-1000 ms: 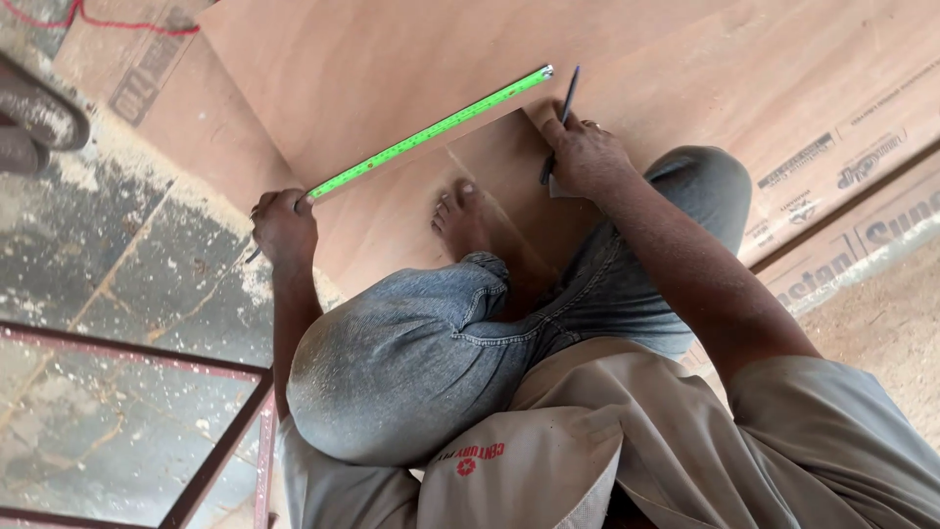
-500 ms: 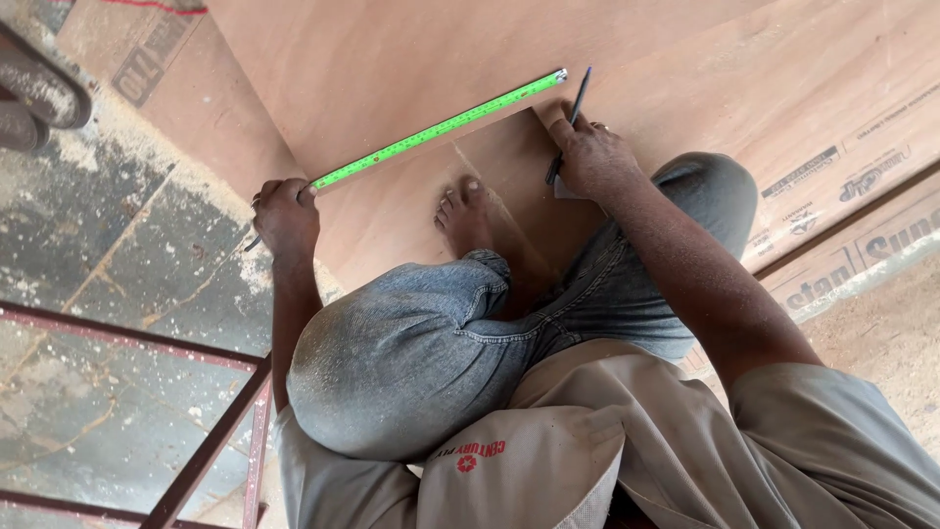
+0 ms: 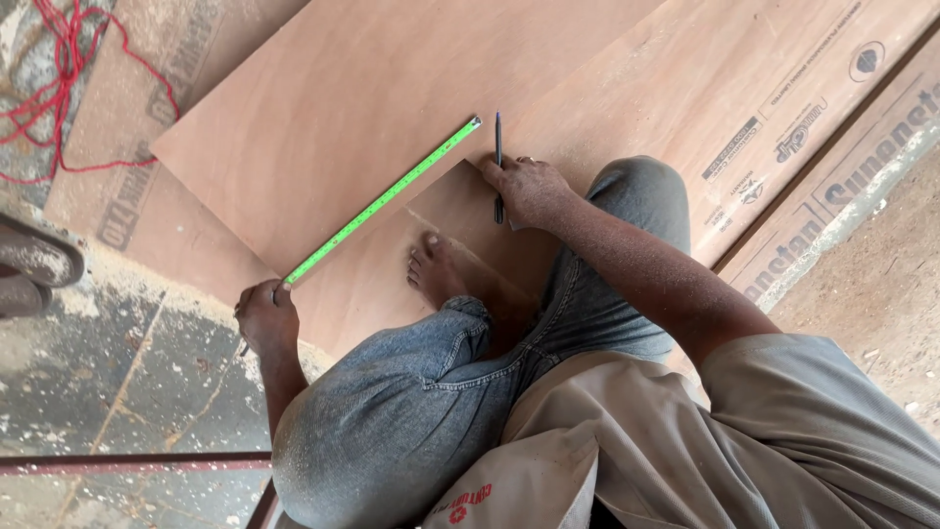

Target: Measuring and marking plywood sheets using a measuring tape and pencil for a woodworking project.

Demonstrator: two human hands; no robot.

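Note:
A green tape measure blade (image 3: 382,199) lies stretched across a plywood sheet (image 3: 323,118). My left hand (image 3: 264,318) grips the tape's body at the sheet's near edge. My right hand (image 3: 529,189) holds a dark pen (image 3: 497,162) upright against the wood, close beside the tape's far tip. My bare foot (image 3: 436,269) rests on the sheet between both hands, with my jeans-clad knee bent below it.
More plywood boards with printed strips (image 3: 803,127) lie to the right. Red cord (image 3: 69,88) is tangled at top left. A pair of sandals (image 3: 29,264) sits at the left edge. A metal bar (image 3: 127,462) crosses the speckled concrete floor (image 3: 127,382).
The view has shifted, so the sheet and tape sit lower and further right in frame. My right hand has moved its pen beside the tape's far tip. My left hand still holds the tape.

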